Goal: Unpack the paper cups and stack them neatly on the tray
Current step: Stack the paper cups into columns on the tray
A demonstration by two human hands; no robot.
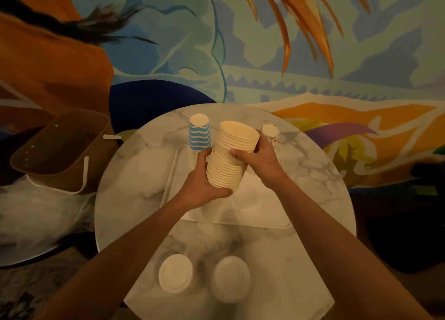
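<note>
While the head view looks down on a round marble table (134,175), both hands meet at mid-frame around a cream cup stack (231,156), held upside down and above the white tray (252,213) rather than resting on it. The left hand (204,182) has its fingers and thumb curled round the lower half of the stack. The right hand (260,163) grips the upper half, thumb across the front. The stack kinks where the two grips meet, its top leaning toward the upper right of the frame. Whether the halves are being pushed together or pulled apart cannot be told. Just above the hands, a blue-striped stack (199,134) stands inverted on the tray's far left part, and a floral stack (271,133) stands partly hidden behind the right hand. Two white round lids (175,272) lie on the table at lower centre. A brown basket (62,148) and crumpled clear plastic (36,213) sit at the left. My judgement is that unpacking is largely done and this is the stacking step. The next move calls for straightening the cream stack, then lowering it rim-down onto bare tray near the other two without knocking them.
</note>
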